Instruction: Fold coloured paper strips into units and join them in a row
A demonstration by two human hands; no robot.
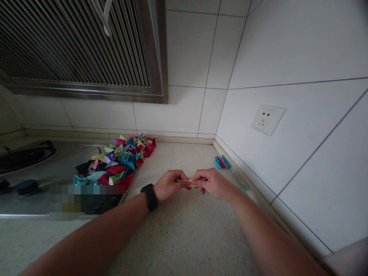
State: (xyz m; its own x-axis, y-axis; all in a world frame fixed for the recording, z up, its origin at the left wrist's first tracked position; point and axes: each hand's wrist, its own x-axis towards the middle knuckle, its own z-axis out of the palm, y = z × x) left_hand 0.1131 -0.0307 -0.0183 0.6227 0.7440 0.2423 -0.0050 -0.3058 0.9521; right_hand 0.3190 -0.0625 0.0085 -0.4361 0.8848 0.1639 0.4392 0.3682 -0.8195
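Observation:
Both hands pinch a small pale-yellow piece of folded paper (191,181) above the speckled countertop. My left hand (170,185), with a black watch (150,197) on its wrist, grips the paper's left end between thumb and fingers. On the right end, my right hand (211,183) is closed in the same way. Fingertips cover much of the paper, so its exact folded shape is hard to make out. Left of my hands lies a heap of colourful folded paper cranes (123,157). Beyond my right hand sit several blue and red folded papers (222,162).
The heap rests on a steel gas stove (64,161) with a knob (26,187). A range hood (86,50) hangs over the left side. Tiled walls meet behind the countertop (184,237); a socket (268,120) is on the right wall. Something pale green (243,188) lies by my right forearm.

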